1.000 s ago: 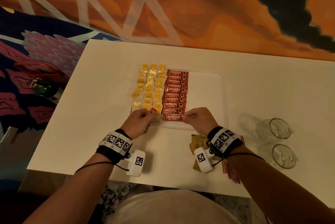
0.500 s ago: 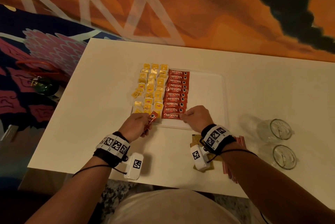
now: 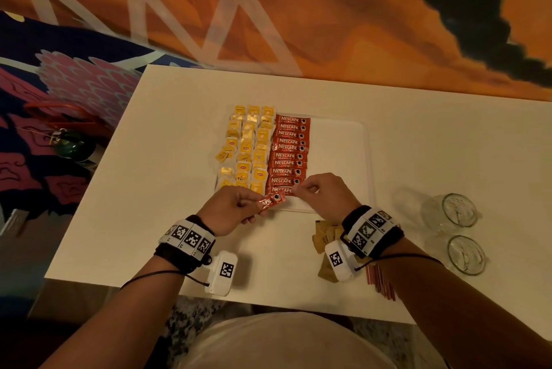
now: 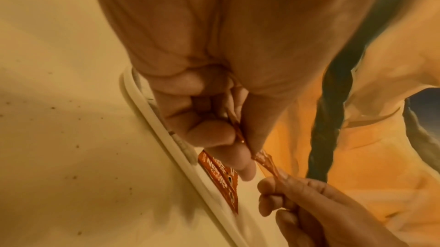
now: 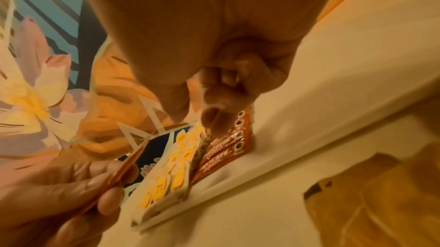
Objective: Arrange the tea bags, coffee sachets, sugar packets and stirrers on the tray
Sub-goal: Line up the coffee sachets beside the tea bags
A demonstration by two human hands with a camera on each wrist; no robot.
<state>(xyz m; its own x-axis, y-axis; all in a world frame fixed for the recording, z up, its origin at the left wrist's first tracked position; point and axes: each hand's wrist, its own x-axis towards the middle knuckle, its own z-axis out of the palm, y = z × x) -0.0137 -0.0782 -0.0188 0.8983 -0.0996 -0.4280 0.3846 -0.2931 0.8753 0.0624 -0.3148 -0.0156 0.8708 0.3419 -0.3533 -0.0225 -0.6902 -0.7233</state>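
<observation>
Head view has the left hand (image 3: 236, 207) pinching a red Nescafe sachet (image 3: 272, 201) just off the white tray's (image 3: 366, 159) near edge, right hand (image 3: 321, 192) fingers nipping its far end, so coffee is underway and next it needs laying flat below the sachet column (image 3: 288, 153).

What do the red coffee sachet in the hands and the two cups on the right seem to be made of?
Red coffee sachet: thin glossy foil or plastic film, probably; it glints and bends.
Two cups: clear glass, seemingly; the table shows through, though clear plastic is possible.
</observation>
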